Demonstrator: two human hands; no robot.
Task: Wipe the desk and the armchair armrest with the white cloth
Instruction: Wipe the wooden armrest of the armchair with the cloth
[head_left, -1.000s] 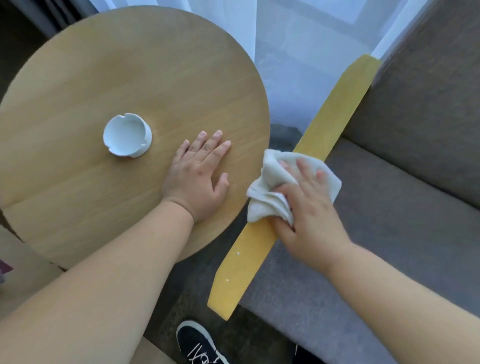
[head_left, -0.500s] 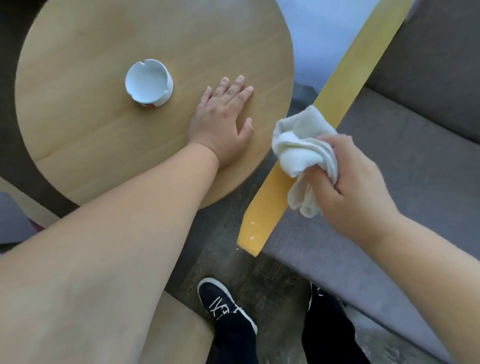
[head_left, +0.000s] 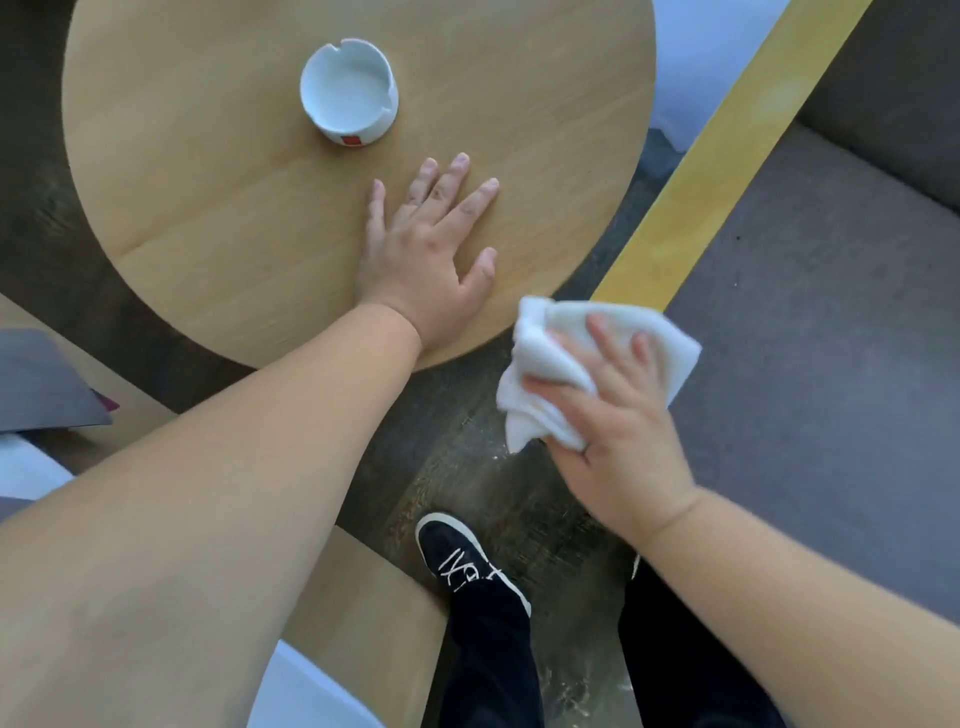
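The bare left hand (head_left: 423, 260) lies flat, fingers spread, arm extended; the bare right hand (head_left: 618, 431) apparently presses down, fingers gripping.

A lounge-like room: round wooden table (head_left: 208, 208), ashtray (head_left: 349, 91), grey armchair (head_left: 831, 338).

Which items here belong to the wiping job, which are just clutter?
Job:
white cloth, bunched in the right hand
yellow armrest, cloth at its near end
round desk, left hand flat on it

Lying about:
white ashtray on the desk
grey seat cushion
black shoe on the floor
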